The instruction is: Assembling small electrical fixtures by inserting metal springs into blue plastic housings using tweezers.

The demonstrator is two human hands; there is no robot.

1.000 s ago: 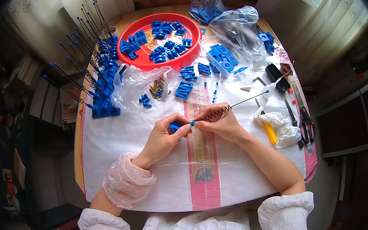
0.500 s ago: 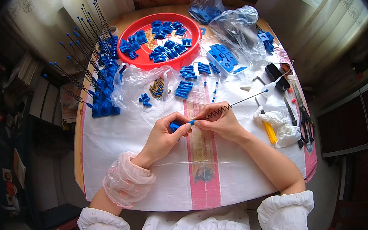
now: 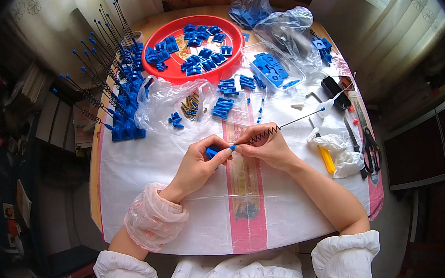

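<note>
Over the middle of the table my two hands meet, fingertips together. My left hand (image 3: 201, 160) is closed round a small blue plastic block (image 3: 211, 152), mostly hidden by the fingers. Between the thumb and fingers of my right hand (image 3: 268, 149) is the blue end of a black coil spring with a thin rod (image 3: 300, 118) tipped by a blue bead. The spring points up to the right, and its blue end touches the block side. Rows of similar blue pieces with upright springs (image 3: 126, 111) stand at the left edge.
A red round tray (image 3: 235, 25) holds blue parts at the back. Clear plastic bags (image 3: 148, 109) lie near it, with brass pieces (image 3: 191, 106) and blue clips. To the right are a clear box (image 3: 296, 73), a white glue bottle (image 3: 326, 107), a yellow-handled tool (image 3: 326, 159) and scissors (image 3: 370, 149).
</note>
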